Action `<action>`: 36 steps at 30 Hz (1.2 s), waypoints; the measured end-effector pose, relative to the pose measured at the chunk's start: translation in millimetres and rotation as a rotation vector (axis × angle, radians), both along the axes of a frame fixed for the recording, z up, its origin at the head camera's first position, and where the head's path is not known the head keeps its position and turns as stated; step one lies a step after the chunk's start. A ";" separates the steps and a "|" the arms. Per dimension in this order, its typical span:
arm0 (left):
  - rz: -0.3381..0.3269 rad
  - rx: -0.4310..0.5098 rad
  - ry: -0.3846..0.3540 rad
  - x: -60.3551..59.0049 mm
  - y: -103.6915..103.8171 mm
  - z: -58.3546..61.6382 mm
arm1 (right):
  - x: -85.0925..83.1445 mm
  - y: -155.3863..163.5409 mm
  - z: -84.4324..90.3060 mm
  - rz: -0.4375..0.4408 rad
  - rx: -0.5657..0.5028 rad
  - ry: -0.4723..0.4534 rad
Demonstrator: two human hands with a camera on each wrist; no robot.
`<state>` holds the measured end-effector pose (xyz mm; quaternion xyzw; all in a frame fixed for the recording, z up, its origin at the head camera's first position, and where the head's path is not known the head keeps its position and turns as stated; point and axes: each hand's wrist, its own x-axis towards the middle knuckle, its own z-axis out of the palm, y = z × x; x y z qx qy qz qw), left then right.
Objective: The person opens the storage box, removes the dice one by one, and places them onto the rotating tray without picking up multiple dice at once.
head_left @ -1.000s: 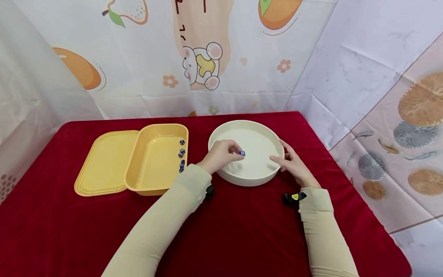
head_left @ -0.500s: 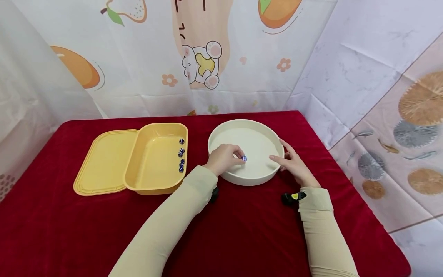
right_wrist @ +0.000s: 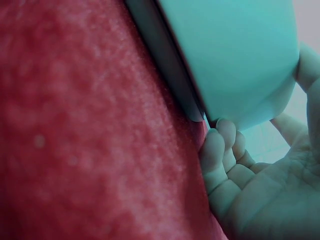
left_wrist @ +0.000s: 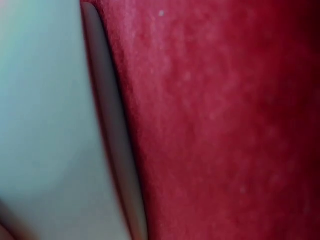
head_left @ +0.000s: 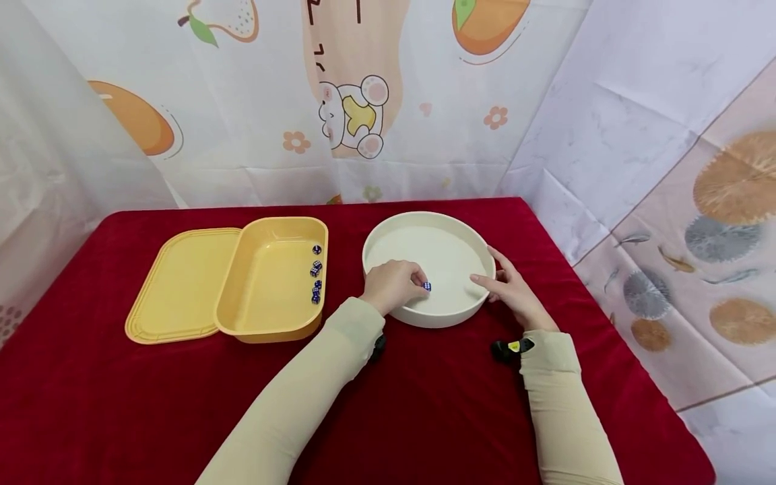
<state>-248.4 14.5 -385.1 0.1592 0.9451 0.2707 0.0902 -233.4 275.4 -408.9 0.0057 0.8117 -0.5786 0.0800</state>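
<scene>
My left hand reaches over the near-left wall of a round white tray. Between its thumb and fingertips it pinches a blue die with white pips, low over the tray floor. My right hand grips the tray's right side, thumb over the rim and fingers outside. In the right wrist view, that hand's curled fingers lie at the wall's lower edge. The left wrist view catches mostly the tray's outer wall, with little of the hand.
Left of the tray stands a yellow box, several blue dice lined along its right side. Its yellow lid lies flat farther left. A red cloth covers the table; printed curtains hang behind and to the right.
My left hand has come nearer and lower in the tray, carrying the die toward the near side. The right hand keeps its grip on the tray's right side.
</scene>
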 end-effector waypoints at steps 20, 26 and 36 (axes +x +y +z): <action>-0.004 -0.092 0.003 0.2 2.7 -0.7 | -1.9 1.0 -3.7 -0.008 0.018 -0.011; -0.002 -0.076 0.017 -0.1 1.3 -0.5 | -2.6 -0.4 -1.9 -0.004 0.015 -0.006; -0.028 0.027 0.051 5.3 -3.1 3.6 | 0.2 0.0 -0.7 -0.005 0.009 -0.009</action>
